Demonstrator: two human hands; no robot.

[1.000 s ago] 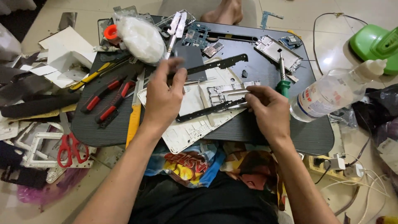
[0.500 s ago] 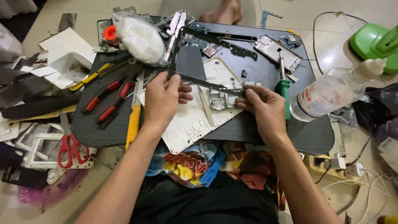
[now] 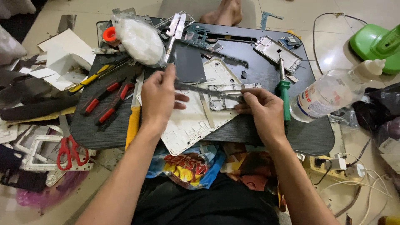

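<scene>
Black table, both hands gripping metal frame

Metal midframe: thin silvery-grey skeleton from a phone or tablet, with cut-outs and a long dark bar running off its left end. It's held roughly level, tilted slightly, just above the white back cover. Left hand pinches the dark bar's left end over the cover's upper-left corner; right hand grips the frame's right end at the cover's right edge. White back cover: flat on the mat, inner side up, ribs and clips visible, rotated slightly clockwise, near corner under the left wrist.
</scene>
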